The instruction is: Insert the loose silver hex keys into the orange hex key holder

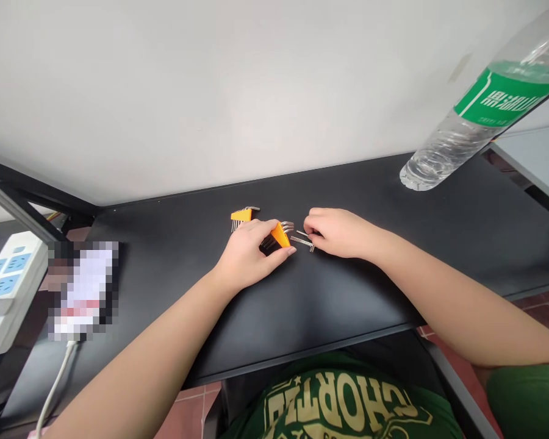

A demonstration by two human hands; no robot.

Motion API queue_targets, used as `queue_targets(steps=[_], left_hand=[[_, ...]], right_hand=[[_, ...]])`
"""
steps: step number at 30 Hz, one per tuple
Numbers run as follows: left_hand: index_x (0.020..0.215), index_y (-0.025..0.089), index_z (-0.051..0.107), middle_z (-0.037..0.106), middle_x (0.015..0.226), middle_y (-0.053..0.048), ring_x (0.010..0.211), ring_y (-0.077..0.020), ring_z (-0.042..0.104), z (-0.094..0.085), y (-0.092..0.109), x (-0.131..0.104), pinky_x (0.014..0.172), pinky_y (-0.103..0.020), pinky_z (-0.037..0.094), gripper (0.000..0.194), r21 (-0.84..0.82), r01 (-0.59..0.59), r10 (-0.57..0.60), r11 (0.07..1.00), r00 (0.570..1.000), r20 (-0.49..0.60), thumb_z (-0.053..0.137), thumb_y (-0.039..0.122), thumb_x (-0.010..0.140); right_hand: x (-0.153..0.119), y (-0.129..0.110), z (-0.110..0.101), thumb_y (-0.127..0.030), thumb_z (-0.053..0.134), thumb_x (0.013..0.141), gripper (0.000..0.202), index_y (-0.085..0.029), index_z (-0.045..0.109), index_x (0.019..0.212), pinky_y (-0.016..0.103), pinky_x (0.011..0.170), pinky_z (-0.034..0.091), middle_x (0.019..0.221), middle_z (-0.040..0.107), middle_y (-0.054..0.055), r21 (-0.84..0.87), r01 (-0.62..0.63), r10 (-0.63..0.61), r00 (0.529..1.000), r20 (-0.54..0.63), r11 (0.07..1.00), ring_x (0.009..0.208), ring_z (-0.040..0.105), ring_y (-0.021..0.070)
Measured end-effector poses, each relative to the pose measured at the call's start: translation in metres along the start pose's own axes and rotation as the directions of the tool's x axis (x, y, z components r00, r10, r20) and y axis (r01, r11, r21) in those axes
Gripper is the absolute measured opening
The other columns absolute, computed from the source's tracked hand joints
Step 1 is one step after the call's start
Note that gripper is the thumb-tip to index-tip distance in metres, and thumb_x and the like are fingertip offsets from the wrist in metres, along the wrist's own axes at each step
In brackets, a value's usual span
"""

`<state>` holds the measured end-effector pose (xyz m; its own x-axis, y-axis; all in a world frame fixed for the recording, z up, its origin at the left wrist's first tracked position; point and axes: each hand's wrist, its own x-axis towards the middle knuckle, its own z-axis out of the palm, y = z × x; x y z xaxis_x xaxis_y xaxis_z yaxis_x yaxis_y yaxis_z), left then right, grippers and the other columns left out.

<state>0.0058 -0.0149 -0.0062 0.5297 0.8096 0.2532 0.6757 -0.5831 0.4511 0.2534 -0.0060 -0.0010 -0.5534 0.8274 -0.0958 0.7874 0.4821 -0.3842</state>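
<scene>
My left hand (249, 253) grips an orange hex key holder (280, 234) with several metal keys in it, resting on the black table (348, 292). My right hand (336, 231) lies just to its right, its fingers closed over loose metal hex keys (303, 241) that stick out toward the holder. A second orange holder (241, 216) with keys lies on the table just behind my left hand, untouched.
A clear water bottle (476, 116) with a green label stands at the table's back right. A phone (82, 286) with a white cable lies at the left, beside a white power strip (4, 286). A white wall runs behind the table.
</scene>
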Motion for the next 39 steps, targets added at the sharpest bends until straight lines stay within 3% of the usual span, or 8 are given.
queue_targets(steps=[11, 16, 22, 26, 30, 35, 39], left_hand=[[0.108, 0.022, 0.068, 0.068, 0.083, 0.002, 0.076, -0.0142, 0.06, 0.002, -0.001, 0.0, 0.079, -0.029, 0.048, 0.034, -0.007, 0.004, -0.004, 1.0, 1.0, 0.017, 0.073, 0.048, 0.087], [0.107, 0.022, 0.067, 0.066, 0.082, 0.002, 0.075, -0.0137, 0.059, 0.001, -0.001, 0.0, 0.078, -0.029, 0.046, 0.034, -0.01, 0.006, -0.006, 1.0, 1.0, 0.031, 0.073, 0.049, 0.087], [0.097, 0.022, 0.066, 0.062, 0.076, 0.004, 0.072, -0.0123, 0.055, 0.0, 0.001, 0.001, 0.076, -0.028, 0.043, 0.028, -0.026, -0.01, 0.011, 1.0, 0.998, 0.059, 0.074, 0.047, 0.087], [0.092, 0.022, 0.065, 0.06, 0.073, 0.004, 0.071, -0.0119, 0.054, 0.0, 0.001, 0.001, 0.077, -0.028, 0.043, 0.027, -0.029, -0.015, 0.017, 0.999, 0.997, 0.082, 0.075, 0.046, 0.087], [0.095, 0.022, 0.065, 0.062, 0.075, 0.004, 0.072, -0.0122, 0.055, 0.001, 0.001, 0.001, 0.077, -0.028, 0.043, 0.026, -0.036, 0.0, 0.002, 0.999, 0.997, 0.076, 0.074, 0.046, 0.087], [0.092, 0.022, 0.064, 0.061, 0.074, 0.004, 0.072, -0.0127, 0.055, 0.0, 0.001, 0.002, 0.077, -0.029, 0.043, 0.026, -0.035, 0.001, 0.002, 0.999, 0.996, 0.086, 0.074, 0.045, 0.087], [0.1, 0.023, 0.066, 0.064, 0.078, 0.003, 0.074, -0.0137, 0.057, 0.001, 0.001, 0.001, 0.078, -0.029, 0.043, 0.027, -0.037, 0.012, -0.01, 0.999, 0.997, 0.07, 0.074, 0.046, 0.087]], right_hand=[[-0.002, -0.001, -0.003, -0.019, 0.056, 0.085, 0.006, -0.019, 0.055, 0.079, 0.031, 0.055, 0.029, 0.093, 0.066, 0.008, -0.201, -0.16, 0.165, 0.986, 0.004, 0.966, 0.07, 0.057, 0.0191], [-0.003, -0.002, -0.007, -0.019, 0.056, 0.085, 0.005, -0.02, 0.052, 0.083, 0.029, 0.06, 0.03, 0.084, 0.065, 0.003, 0.045, -0.066, 0.069, 0.994, -0.083, 0.997, 0.068, 0.053, 0.0157], [-0.006, -0.012, -0.002, -0.017, 0.055, 0.091, 0.012, -0.018, 0.061, 0.101, 0.026, 0.067, 0.035, 0.088, 0.065, 0.002, 0.333, 0.149, -0.107, 0.984, -0.141, 0.931, 0.072, 0.052, 0.0137], [-0.004, -0.014, 0.003, -0.017, 0.051, 0.096, 0.02, -0.016, 0.066, 0.108, 0.026, 0.071, 0.039, 0.098, 0.069, 0.005, 0.396, 0.191, -0.128, 0.975, -0.182, 0.898, 0.077, 0.055, 0.0138], [-0.005, -0.014, 0.003, -0.018, 0.052, 0.097, 0.024, -0.017, 0.069, 0.113, 0.026, 0.069, 0.039, 0.094, 0.071, 0.003, 0.448, 0.159, -0.095, 0.982, -0.164, 0.88, 0.072, 0.056, 0.0124], [-0.006, -0.014, 0.001, -0.02, 0.046, 0.102, 0.03, -0.019, 0.07, 0.121, 0.028, 0.075, 0.043, 0.106, 0.074, 0.004, 0.459, 0.179, -0.13, 0.982, -0.136, 0.87, 0.084, 0.064, 0.0145], [-0.007, -0.013, 0.0, -0.02, 0.046, 0.102, 0.031, -0.019, 0.07, 0.122, 0.028, 0.072, 0.043, 0.101, 0.075, 0.004, 0.451, 0.187, -0.139, 0.981, -0.138, 0.873, 0.077, 0.063, 0.014]])
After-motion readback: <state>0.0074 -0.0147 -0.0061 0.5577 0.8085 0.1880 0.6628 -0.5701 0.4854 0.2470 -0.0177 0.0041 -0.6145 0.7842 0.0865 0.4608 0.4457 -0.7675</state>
